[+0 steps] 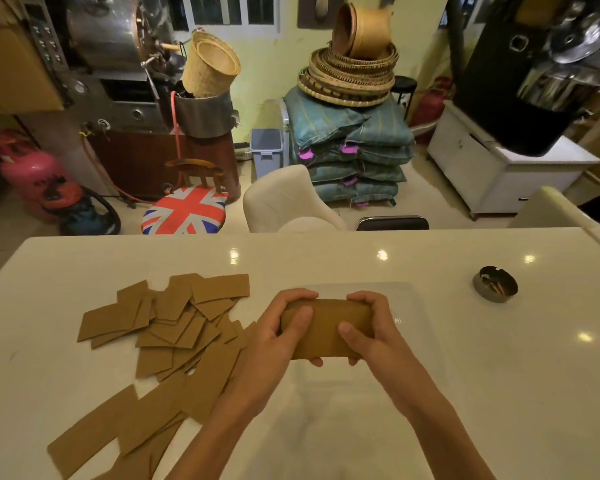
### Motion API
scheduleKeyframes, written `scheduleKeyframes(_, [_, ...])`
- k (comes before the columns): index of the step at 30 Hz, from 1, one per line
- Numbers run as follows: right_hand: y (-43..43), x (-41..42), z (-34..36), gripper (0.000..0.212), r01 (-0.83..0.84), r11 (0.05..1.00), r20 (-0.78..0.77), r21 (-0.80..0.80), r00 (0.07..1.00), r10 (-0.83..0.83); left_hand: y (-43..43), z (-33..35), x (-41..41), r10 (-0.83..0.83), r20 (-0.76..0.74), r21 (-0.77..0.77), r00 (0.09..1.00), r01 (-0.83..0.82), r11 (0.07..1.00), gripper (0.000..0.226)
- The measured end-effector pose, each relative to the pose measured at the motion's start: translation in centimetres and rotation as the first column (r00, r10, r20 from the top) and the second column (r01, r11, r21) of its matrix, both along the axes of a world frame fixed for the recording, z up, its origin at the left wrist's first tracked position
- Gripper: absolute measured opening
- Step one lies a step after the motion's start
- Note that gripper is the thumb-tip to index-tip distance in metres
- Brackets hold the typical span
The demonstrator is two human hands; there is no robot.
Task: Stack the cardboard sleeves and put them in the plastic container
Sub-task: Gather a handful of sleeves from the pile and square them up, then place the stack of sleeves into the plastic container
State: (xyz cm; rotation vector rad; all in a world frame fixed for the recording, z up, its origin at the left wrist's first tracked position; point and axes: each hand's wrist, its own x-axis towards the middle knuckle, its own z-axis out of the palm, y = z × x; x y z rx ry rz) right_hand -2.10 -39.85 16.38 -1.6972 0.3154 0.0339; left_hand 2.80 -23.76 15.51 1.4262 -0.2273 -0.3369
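Head cam: I see both hands gripping one stack of cardboard sleeves (328, 329), held just above the white surface (499, 375), approx frame centre. Left hand (278, 336) clamps the stack's 9 o'clock end, thumb on top, fingers curled over the far edge. Right hand (371, 327) clamps the 3 o'clock end the same way. Stack's long axis runs 9-to-3, broad face up and tilted a bit toward me.

Under and beyond the hands sits a clear plastic container (406, 299), shallow, hard to make out; can't tell if the stack touches it.

Loose sleeves (174, 327) lie scattered flat at 8–10 o'clock of the hands, overlapping, pointing every which way. Metal ashtray (495, 284) at 2 o'clock, well apart.
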Motion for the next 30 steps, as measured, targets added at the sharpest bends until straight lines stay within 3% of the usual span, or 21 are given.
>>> scheduleKeyframes(3, [-1.3, 1.6, -0.2, 0.035, -0.021, 0.996, -0.027, 0.082, 0.999, 0.023, -1.0, 0.3, 1.0, 0.056, -0.017, 0.042, 0.998, -0.055, 0.998, 0.016])
scheduleKeyframes(8, [-3.6, 3.1, -1.2, 0.037, -0.026, 0.932, -0.181, 0.362, 0.979, 0.098, -1.5, -0.3, 2.3, 0.011, -0.284, -0.035, 0.959, -0.022, 0.999, 0.018])
scheduleKeyframes(9, [-4.2, 3.4, -1.5, 0.038, -0.005, 0.928, -0.229, 0.372, 0.969, 0.097, -1.8, -0.5, 2.4, -0.025, -0.304, -0.009, 0.952, 0.023, 1.000, 0.020])
scheduleKeyframes(11, [-5.8, 4.0, -2.6, 0.038, 0.085, 0.923, -0.323, 0.376, 0.945, 0.045, -2.1, -1.5, 3.0, -0.004, -0.185, 0.232, 0.983, 0.048, 0.972, 0.025])
scheduleKeyframes(13, [-7.3, 4.8, -3.9, 0.038, 0.202, 0.925, -0.413, 0.323, 0.909, -0.054, -2.0, -3.0, 4.0, 0.120, 0.011, 0.421, 0.993, -0.114, 0.900, 0.033])
scheduleKeyframes(15, [-7.5, 5.6, -5.0, 0.038, 0.246, 0.941, -0.473, 0.233, 0.874, -0.112, -1.7, -5.2, 4.8, 0.174, 0.037, 0.458, 0.984, -0.171, 0.872, 0.046])
scheduleKeyframes(18, [-5.2, 7.0, -6.5, 0.039, 0.225, 0.961, -0.515, 0.163, 0.850, -0.112, -1.9, -7.5, 4.8, -0.062, -0.190, 0.327, 0.980, 0.123, 0.937, 0.072])
scheduleKeyframes(21, [-2.6, 8.4, -8.4, 0.045, 0.216, 0.973, -0.505, 0.078, 0.851, -0.148, -1.7, -8.3, 4.6, -0.218, -0.237, 0.276, 0.947, 0.281, 0.919, 0.100])
scheduleKeyframes(25, [-1.4, 8.6, -9.9, 0.048, 0.317, 0.948, -0.478, -0.026, 0.829, -0.290, -1.0, -8.9, 5.0, -0.303, -0.203, 0.356, 0.931, 0.359, 0.863, 0.108])
scheduleKeyframes(28, [-0.8, 8.9, -10.6, 0.050, 0.256, 0.947, -0.457, -0.194, 0.831, -0.318, -1.2, -9.6, 4.8, -0.264, -0.147, 0.421, 0.953, 0.302, 0.855, 0.109])
scheduleKeyframes(30, [-0.5, 9.1, -10.7, 0.063, 0.199, 0.945, -0.458, -0.258, 0.837, -0.301, -1.3, -10.1, 4.8, -0.243, -0.122, 0.435, 0.962, 0.272, 0.858, 0.109])
